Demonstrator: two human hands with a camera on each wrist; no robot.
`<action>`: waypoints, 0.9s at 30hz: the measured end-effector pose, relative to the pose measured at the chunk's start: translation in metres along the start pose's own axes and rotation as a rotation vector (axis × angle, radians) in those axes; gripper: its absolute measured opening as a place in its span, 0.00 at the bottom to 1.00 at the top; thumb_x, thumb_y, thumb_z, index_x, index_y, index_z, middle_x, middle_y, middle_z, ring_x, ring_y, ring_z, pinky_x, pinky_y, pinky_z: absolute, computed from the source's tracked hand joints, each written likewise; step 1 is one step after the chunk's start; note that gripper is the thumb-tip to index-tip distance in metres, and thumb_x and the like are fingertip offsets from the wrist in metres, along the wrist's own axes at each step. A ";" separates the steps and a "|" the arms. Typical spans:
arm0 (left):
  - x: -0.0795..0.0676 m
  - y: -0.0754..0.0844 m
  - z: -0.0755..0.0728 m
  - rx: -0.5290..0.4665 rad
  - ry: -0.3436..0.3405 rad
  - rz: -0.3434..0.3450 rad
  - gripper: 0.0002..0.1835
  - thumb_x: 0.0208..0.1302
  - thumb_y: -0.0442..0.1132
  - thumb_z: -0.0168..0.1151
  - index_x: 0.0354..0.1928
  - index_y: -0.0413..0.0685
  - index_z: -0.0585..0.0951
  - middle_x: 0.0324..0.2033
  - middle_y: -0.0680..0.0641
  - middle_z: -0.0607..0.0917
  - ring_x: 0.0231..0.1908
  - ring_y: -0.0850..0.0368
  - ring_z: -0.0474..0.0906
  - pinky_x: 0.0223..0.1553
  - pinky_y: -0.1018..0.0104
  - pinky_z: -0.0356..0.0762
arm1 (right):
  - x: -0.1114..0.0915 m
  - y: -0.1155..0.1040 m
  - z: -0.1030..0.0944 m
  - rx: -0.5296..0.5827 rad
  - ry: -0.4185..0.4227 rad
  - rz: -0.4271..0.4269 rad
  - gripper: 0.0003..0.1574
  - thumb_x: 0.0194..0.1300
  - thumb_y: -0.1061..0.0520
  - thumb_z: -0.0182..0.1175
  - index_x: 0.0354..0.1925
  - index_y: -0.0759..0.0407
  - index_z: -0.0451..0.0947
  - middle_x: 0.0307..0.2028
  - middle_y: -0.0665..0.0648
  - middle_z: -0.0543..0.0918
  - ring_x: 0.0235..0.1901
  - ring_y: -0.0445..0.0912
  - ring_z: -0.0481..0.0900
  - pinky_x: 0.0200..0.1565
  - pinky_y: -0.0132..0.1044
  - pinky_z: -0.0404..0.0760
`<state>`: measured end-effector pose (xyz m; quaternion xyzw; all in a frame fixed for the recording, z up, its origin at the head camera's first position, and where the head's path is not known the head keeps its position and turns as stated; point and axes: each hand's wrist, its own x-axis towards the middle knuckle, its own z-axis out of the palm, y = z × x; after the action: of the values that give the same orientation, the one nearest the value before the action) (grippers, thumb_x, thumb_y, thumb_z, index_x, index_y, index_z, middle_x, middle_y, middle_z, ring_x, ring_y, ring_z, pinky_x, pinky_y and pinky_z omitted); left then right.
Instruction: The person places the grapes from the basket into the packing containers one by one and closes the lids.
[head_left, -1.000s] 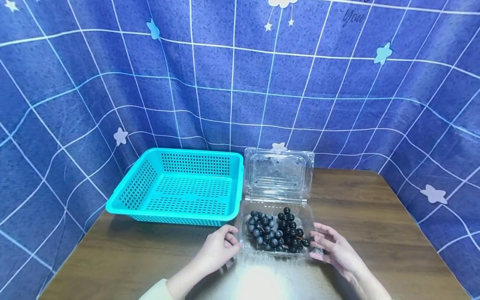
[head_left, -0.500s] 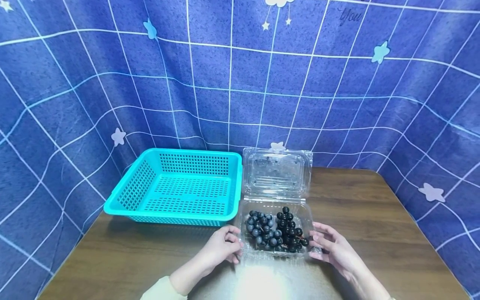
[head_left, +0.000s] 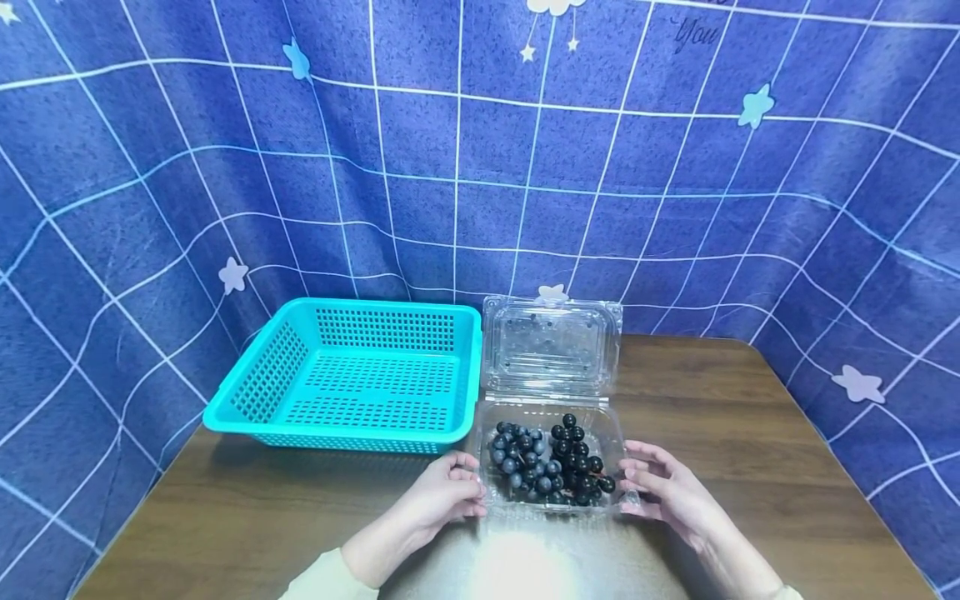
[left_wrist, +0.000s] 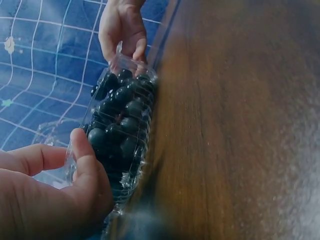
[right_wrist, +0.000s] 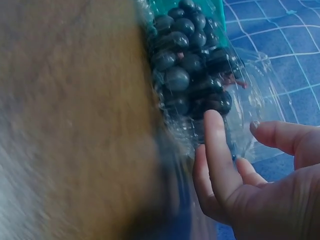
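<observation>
A hinged clear plastic container stands on the table with its lid raised. Inside lie two bunches of grapes: a bluish, dusty-looking one at left and a glossy black one at right. My left hand holds the container's left side; in the left wrist view its thumb and a finger lie on either side of the rim. At the opposite side, my right hand touches the wall with fairly straight fingers, thumb spread apart. Some fingertips are hidden by plastic glare.
Left of the container sits a turquoise perforated basket, close beside it, with nothing inside. The wooden table carries a bright light reflection at its front. A blue gridded curtain with stars hangs behind and around.
My left hand has moved slightly right and closed in on the container's side. My right hand stays nearly in place. The whole scene shifts slightly left; the grapes have not visibly moved.
</observation>
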<state>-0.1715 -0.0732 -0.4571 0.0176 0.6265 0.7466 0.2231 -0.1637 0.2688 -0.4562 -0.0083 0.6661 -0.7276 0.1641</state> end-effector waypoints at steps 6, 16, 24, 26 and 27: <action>-0.001 0.001 0.000 -0.037 -0.008 -0.002 0.24 0.51 0.22 0.52 0.52 0.30 0.59 0.28 0.46 0.75 0.26 0.57 0.77 0.37 0.63 0.82 | 0.005 -0.011 -0.005 -0.049 0.027 -0.015 0.33 0.65 0.63 0.54 0.65 0.66 0.54 0.48 0.55 0.75 0.43 0.46 0.77 0.45 0.42 0.81; 0.000 0.001 0.000 -0.049 -0.018 -0.003 0.25 0.52 0.21 0.52 0.53 0.29 0.58 0.27 0.47 0.75 0.26 0.57 0.76 0.37 0.63 0.82 | 0.023 -0.040 -0.011 -0.225 0.087 -0.097 0.35 0.64 0.62 0.55 0.66 0.67 0.55 0.50 0.63 0.73 0.42 0.45 0.79 0.45 0.39 0.82; 0.003 0.000 0.000 -0.068 -0.027 -0.001 0.23 0.50 0.22 0.51 0.50 0.31 0.59 0.26 0.43 0.75 0.26 0.56 0.77 0.37 0.62 0.82 | 0.038 -0.077 -0.013 -0.360 0.154 -0.147 0.35 0.65 0.63 0.53 0.67 0.69 0.53 0.46 0.52 0.76 0.39 0.36 0.77 0.44 0.38 0.82; 0.003 0.000 0.000 -0.068 -0.023 -0.004 0.24 0.49 0.23 0.52 0.50 0.31 0.60 0.27 0.42 0.75 0.26 0.56 0.77 0.37 0.62 0.82 | 0.042 -0.087 -0.014 -0.373 0.157 -0.158 0.35 0.66 0.62 0.53 0.67 0.69 0.54 0.45 0.48 0.76 0.39 0.35 0.77 0.43 0.36 0.81; 0.003 0.000 0.000 -0.065 -0.021 -0.005 0.24 0.49 0.23 0.52 0.50 0.31 0.60 0.27 0.43 0.75 0.25 0.56 0.77 0.37 0.62 0.82 | 0.044 -0.091 -0.014 -0.379 0.158 -0.159 0.35 0.66 0.62 0.54 0.67 0.68 0.54 0.44 0.47 0.76 0.39 0.35 0.77 0.43 0.36 0.81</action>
<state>-0.1743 -0.0718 -0.4583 0.0162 0.5996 0.7658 0.2320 -0.2291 0.2768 -0.3783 -0.0345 0.7991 -0.5982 0.0487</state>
